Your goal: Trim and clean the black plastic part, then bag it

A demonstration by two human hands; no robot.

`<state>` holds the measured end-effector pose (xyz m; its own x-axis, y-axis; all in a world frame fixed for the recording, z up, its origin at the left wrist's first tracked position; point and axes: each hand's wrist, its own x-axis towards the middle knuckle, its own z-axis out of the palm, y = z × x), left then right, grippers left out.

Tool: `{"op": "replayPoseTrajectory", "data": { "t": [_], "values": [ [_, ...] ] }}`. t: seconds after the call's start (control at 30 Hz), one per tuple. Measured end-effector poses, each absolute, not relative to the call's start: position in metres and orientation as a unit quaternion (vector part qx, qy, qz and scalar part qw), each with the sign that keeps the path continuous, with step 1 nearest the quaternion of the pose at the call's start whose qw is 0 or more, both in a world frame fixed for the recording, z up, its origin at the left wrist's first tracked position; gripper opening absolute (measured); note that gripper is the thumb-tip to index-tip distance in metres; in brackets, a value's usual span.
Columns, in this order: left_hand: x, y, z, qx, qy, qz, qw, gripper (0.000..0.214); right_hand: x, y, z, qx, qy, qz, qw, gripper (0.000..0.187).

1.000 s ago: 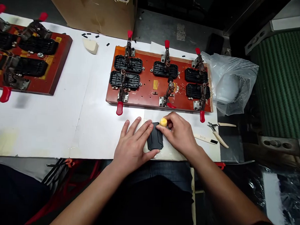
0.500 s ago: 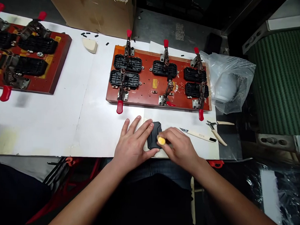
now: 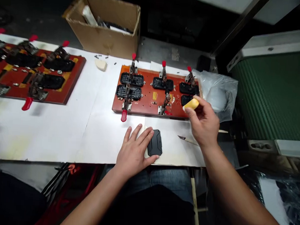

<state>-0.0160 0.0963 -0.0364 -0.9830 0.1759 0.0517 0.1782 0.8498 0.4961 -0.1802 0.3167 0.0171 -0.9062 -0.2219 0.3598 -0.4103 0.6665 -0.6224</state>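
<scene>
A dark grey plastic cover [image 3: 155, 143] lies flat near the table's front edge. My left hand [image 3: 133, 151] rests beside it, fingers spread, with the forefinger and thumb touching its left side and lower corner. Raised over the right end of the nearer clamp board, my right hand [image 3: 205, 120] pinches a short yellow stick [image 3: 192, 104] with a whitish end. A knife [image 3: 186, 139] lies on the table below that hand, its handle partly hidden by the wrist.
The red-brown clamp board [image 3: 150, 105] carries several black plastic parts under red-handled toggle clamps. Another clamp board [image 3: 73, 85] stands at left. Behind are a cardboard box [image 3: 110, 43] and a cream block [image 3: 101, 65]. A plastic bag [image 3: 218, 92] and green conveyor belt [image 3: 279, 95] are at right.
My right hand has lifted off the cover and moved up and right with the yellow stick. My left hand stays at the cover. The view has shifted, showing more of the box.
</scene>
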Motion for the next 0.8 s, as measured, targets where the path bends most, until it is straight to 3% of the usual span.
{"op": "replayPoseTrajectory", "data": {
  "t": [0.07, 0.2, 0.3, 0.43, 0.5, 0.53, 0.6, 0.67, 0.7, 0.8],
  "values": [
    [-0.015, 0.096, -0.036, -0.091, -0.962, -0.256, 0.012, 0.08, -0.208, 0.315, 0.03, 0.168, -0.926, 0.302, 0.149, 0.045],
    [-0.013, 0.096, -0.036, -0.104, -0.965, -0.238, 0.031, 0.081, -0.258, 0.29, 0.038, 0.181, -0.975, 0.117, 0.052, 0.037],
    [-0.014, 0.094, -0.038, -0.112, -0.967, -0.226, 0.029, 0.083, -0.271, 0.279, 0.044, 0.191, -0.977, 0.092, 0.036, 0.034],
    [-0.013, 0.091, -0.038, -0.118, -0.965, -0.234, 0.01, 0.085, -0.22, 0.311, 0.065, 0.202, -0.947, 0.234, 0.09, 0.039],
    [-0.013, 0.088, -0.036, -0.118, -0.961, -0.249, -0.009, 0.087, -0.166, 0.348, 0.069, 0.174, -0.914, 0.362, 0.063, 0.032],
    [-0.013, 0.087, -0.034, -0.117, -0.959, -0.258, -0.018, 0.089, -0.133, 0.371, 0.065, 0.147, -0.898, 0.414, 0.012, 0.03],
    [-0.016, 0.087, -0.031, -0.115, -0.954, -0.275, -0.029, 0.096, -0.064, 0.421, 0.042, 0.099, -0.864, 0.463, -0.172, 0.026],
    [-0.02, 0.09, -0.029, -0.122, -0.952, -0.28, -0.032, 0.103, 0.001, 0.468, -0.002, 0.003, -0.829, 0.477, -0.292, 0.037],
    [-0.023, 0.092, -0.029, -0.127, -0.952, -0.277, -0.032, 0.104, 0.027, 0.489, -0.028, -0.074, -0.823, 0.481, -0.293, 0.042],
    [-0.032, 0.099, -0.024, -0.137, -0.952, -0.272, -0.038, 0.093, 0.068, 0.53, -0.096, -0.291, -0.812, 0.484, -0.148, 0.047]
  ]
}}
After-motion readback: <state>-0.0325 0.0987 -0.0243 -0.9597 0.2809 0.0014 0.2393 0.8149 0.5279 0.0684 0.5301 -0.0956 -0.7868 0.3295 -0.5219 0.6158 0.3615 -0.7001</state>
